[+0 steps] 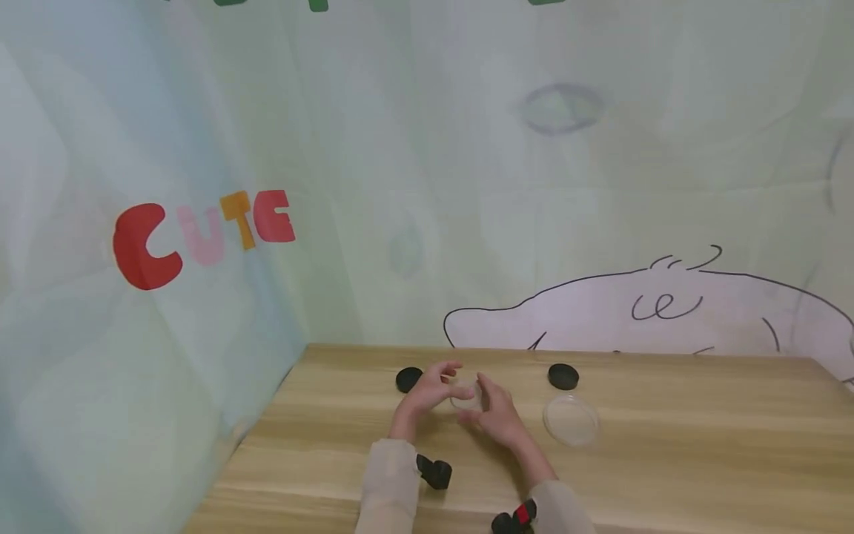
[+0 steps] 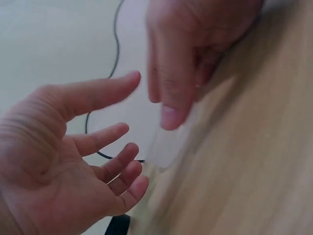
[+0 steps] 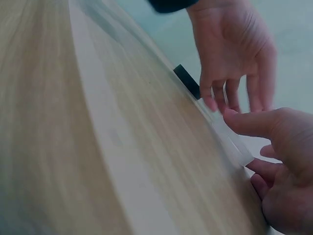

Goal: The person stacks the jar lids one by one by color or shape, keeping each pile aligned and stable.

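Clear, round plastic dish lies between my loosely spread left hand and curved right hand; whether the right grips, I cannot tell.

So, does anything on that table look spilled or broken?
Nothing stands out: both black discs and the clear round dish lie flat, no spill visible. The clear piece between the hands is too blurred to judge.

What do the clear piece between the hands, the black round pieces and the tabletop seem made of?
Clear piece: probably plastic, possibly glass; it looks smooth and see-through. Black round pieces: perhaps plastic, fairly matte, evenly dark. Tabletop: wood or wood-look laminate, low-sheen, with streaked grain.
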A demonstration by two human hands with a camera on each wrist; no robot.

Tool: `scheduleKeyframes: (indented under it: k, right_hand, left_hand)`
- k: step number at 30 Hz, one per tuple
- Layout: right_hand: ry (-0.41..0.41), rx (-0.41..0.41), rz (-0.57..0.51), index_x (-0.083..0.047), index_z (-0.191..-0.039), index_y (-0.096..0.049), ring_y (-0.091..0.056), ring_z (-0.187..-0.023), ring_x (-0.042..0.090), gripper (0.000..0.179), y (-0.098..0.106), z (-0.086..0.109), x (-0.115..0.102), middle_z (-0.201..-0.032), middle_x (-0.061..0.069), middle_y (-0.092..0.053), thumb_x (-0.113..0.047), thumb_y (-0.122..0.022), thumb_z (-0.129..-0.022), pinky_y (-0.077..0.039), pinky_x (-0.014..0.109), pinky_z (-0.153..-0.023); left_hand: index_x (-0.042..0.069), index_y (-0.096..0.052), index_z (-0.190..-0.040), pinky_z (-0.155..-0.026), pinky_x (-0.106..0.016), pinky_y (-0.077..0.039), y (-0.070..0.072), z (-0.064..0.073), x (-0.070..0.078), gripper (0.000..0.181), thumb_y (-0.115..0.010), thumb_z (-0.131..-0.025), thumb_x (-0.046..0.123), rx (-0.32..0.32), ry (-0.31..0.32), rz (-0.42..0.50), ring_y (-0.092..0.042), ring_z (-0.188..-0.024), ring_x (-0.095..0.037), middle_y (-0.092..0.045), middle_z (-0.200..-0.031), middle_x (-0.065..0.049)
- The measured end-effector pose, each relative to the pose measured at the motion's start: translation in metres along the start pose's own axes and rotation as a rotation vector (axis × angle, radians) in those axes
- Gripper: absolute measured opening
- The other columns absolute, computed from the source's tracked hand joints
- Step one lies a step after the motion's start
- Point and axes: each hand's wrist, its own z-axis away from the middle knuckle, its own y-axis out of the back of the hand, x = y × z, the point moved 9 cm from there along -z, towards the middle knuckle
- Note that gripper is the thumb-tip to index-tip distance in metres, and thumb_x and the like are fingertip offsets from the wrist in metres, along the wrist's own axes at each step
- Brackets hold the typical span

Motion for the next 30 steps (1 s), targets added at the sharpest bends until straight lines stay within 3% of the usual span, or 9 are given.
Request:
scheduleKeyframes:
  k: [4,7,14,20,30]
  right_hand:
    - [0.009,0.037,0.014,0.012,-0.140,-0.040,-0.039,-0.135,0.048,0.076,0.003,-0.004,0.000,-0.138,0.032,-0.050,-0.011,-0.077,-0.078,-0.026,0.060,-0.114]
    - [0.001,0.065,0.042,0.012,-0.138,-0.044,-0.044,-0.130,0.047,0.073,0.004,-0.005,0.001,-0.133,0.030,-0.056,-0.009,-0.077,-0.076,-0.029,0.059,-0.112]
    - [0.024,0.082,0.160,0.009,-0.132,-0.053,-0.047,-0.123,0.044,0.059,0.001,-0.005,-0.003,-0.132,0.028,-0.057,-0.011,-0.076,-0.081,-0.036,0.058,-0.105]
    - [0.030,0.070,0.148,0.008,-0.130,-0.055,-0.046,-0.123,0.043,0.057,0.000,-0.007,-0.002,-0.131,0.027,-0.058,-0.011,-0.076,-0.081,-0.035,0.057,-0.106]
    - [0.020,0.071,0.123,0.007,-0.125,-0.059,-0.048,-0.120,0.041,0.053,0.005,-0.003,-0.003,-0.126,0.026,-0.061,-0.005,-0.078,-0.077,-0.036,0.057,-0.104]
  left_hand:
    - [-0.005,-0.041,-0.142,-0.110,-0.055,-0.036,-0.005,-0.004,-0.009,0.074,-0.075,-0.079,0.009,0.004,0.052,0.013,-0.041,-0.134,-0.043,-0.044,-0.144,-0.028]
    - [-0.007,-0.041,-0.141,-0.108,-0.053,-0.038,-0.006,-0.005,-0.013,0.075,-0.076,-0.076,0.006,0.015,0.069,0.011,-0.045,-0.129,-0.040,-0.047,-0.141,-0.028]
    - [-0.010,-0.052,-0.132,-0.101,-0.044,-0.045,-0.004,-0.004,-0.014,0.065,-0.078,-0.075,0.005,-0.032,0.019,-0.072,-0.055,-0.112,-0.029,-0.060,-0.126,-0.022]
    - [-0.009,-0.052,-0.130,-0.099,-0.042,-0.046,-0.003,-0.004,-0.015,0.064,-0.076,-0.071,-0.004,-0.063,0.010,-0.062,-0.055,-0.109,-0.027,-0.061,-0.121,-0.020]
    - [-0.004,-0.058,-0.121,-0.083,-0.026,-0.046,-0.006,-0.007,-0.021,0.056,-0.078,-0.069,-0.004,-0.057,0.004,-0.005,-0.056,-0.098,-0.020,-0.062,-0.112,-0.015]
